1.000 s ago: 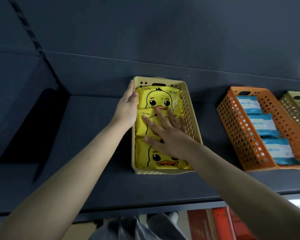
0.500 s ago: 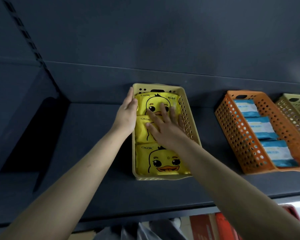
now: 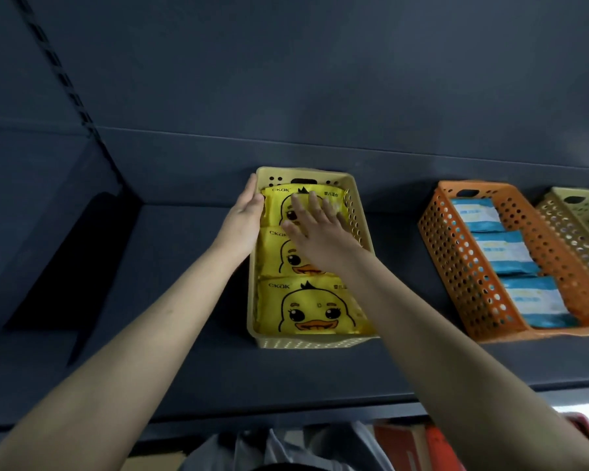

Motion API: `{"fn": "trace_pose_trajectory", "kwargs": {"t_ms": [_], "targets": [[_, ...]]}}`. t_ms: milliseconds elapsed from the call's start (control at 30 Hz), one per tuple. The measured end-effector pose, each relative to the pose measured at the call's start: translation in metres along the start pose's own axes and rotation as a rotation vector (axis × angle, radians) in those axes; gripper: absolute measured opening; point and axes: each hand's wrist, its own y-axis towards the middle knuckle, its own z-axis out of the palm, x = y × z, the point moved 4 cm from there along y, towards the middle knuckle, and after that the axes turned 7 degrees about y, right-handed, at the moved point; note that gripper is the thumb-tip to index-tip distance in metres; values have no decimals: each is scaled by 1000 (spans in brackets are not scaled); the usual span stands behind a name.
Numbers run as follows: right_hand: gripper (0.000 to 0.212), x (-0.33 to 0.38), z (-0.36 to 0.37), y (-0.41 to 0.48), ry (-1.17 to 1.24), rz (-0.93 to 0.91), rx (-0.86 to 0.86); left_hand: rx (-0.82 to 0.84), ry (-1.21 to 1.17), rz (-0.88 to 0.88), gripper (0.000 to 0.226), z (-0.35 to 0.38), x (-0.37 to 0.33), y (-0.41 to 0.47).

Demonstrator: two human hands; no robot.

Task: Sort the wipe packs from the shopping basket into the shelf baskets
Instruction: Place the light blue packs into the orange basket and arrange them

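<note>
Flatly, right hand [image 3: 315,232] atop rear pack [image 3: 277,207]

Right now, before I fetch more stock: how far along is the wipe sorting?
Done: three duck packs fill the yellow basket, and three blue packs lie in the orange basket. In hand: the right hand lies flat on the rear duck pack, and the left hand touches that basket's left rim. Left: cannot tell; whatever remains to sort is out of view.
</note>
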Motion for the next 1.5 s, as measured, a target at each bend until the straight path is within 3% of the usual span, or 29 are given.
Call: {"fn": "trace_pose_trajectory", "kwargs": {"t_ms": [133,267,333,400,533,767,933,1167,1367,1500], "targets": [[69,-1,-39,-33,-7,-91,-185,-32,163,-2,51,-5,-14,-9],[72,-50,-86,-69,54,-112,-361,-290,584,72,52,9,-48,-23],[68,-94,-106,-84,78,-69,-474,-350,660,194,54,38,-69,-28],[63,-144,-119,-96,82,22,-490,-330,608,318,51,81,-89,-31],[62,-237,-139,-115,40,189,-361,-214,514,442,44,180,-116,-39],[43,-317,-135,-115,381,366,-272,140,213,172,53,306,-114,-31],[57,-331,-117,-108,765,414,-234,107,32,-36,63,335,-110,-17],[52,-333,-103,-99,864,357,-90,15,-35,3,44,335,-110,-20],[55,-331,-128,-73,731,340,-147,28,-95,-100,41,333,-107,4],[64,-332,-116,-59,722,427,-122,-3,-119,-91,39,337,-104,14]]}}
